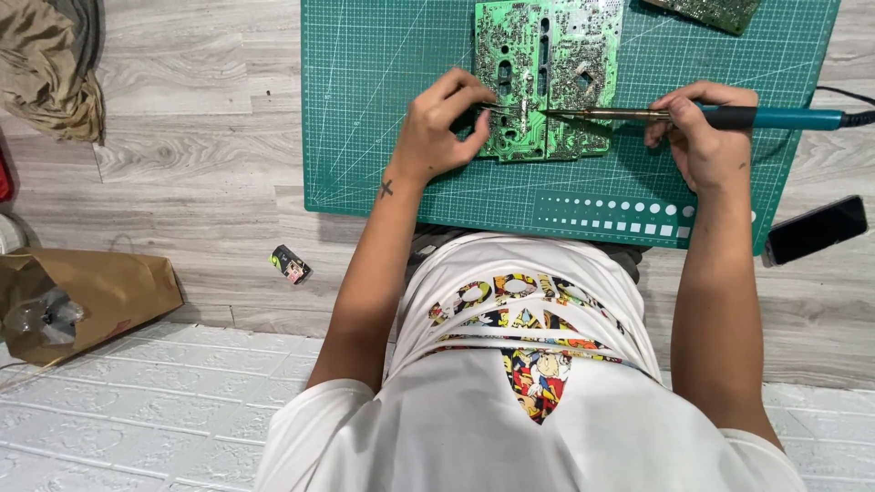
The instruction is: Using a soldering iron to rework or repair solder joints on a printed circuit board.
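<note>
Soldering close-up on a green printed circuit board (547, 77), flat on the green gridded cutting mat (383, 109).

Right hand (702, 132) wrapped around a teal-handled soldering iron (729, 117), tip touching the board. Left hand (447, 128) pinching thin metal tweezers (499, 109) right beside that tip. Black phone (814, 230) off the mat's right edge.
</note>
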